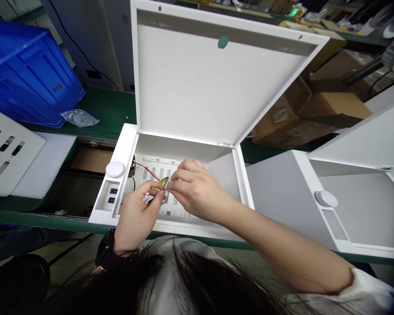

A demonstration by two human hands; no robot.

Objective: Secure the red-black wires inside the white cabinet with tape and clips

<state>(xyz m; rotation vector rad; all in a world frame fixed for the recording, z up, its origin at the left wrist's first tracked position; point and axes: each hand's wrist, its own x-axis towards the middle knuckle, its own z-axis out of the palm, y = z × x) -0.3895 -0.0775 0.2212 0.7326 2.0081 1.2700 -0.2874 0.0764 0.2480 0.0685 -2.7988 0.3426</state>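
Observation:
A white metal box (122,144) stands before me with its lid (197,83) raised. Over its opening my left hand (141,210) and my right hand (197,190) meet, fingertips pinched around a small bundle of wires (164,181) with yellow and grey parts. Whether a connector sits between the fingers is hidden. A red wire (147,169) runs from the bundle to a black fan (132,167) on the box's left inner wall. Slots show in the box floor. A round white knob (114,169) and two black sockets (113,195) are on the left strip.
To the right stands a second white box (292,192), also with its lid up. A blue crate (29,74) and a clear plastic bag (80,118) are at the back left. A slotted white panel (11,153) lies at left. Cardboard boxes (335,105) are stacked behind.

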